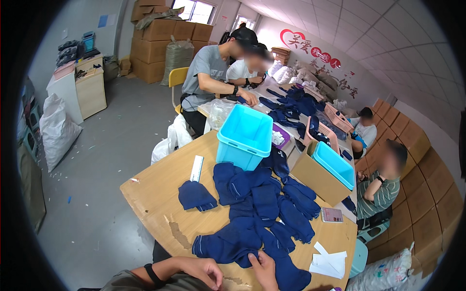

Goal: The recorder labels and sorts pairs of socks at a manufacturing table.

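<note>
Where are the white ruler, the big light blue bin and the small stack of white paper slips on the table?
white ruler point(196, 168), head view, middle of its length.
light blue bin point(241, 151), head view, its near outer wall.
white paper slips point(329, 263), head view, centre of the top slip.

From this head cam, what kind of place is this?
Probably a small garment packing workshop: navy socks piled on a long worktable, stacked cardboard cartons against the wall, and several people seated sorting more of them. Both hands rest at the pile's near edge.

Even, bright daylight from rear windows point(194, 9), soft shadows, sharp centre, strong fisheye bending and dark rim.
</note>
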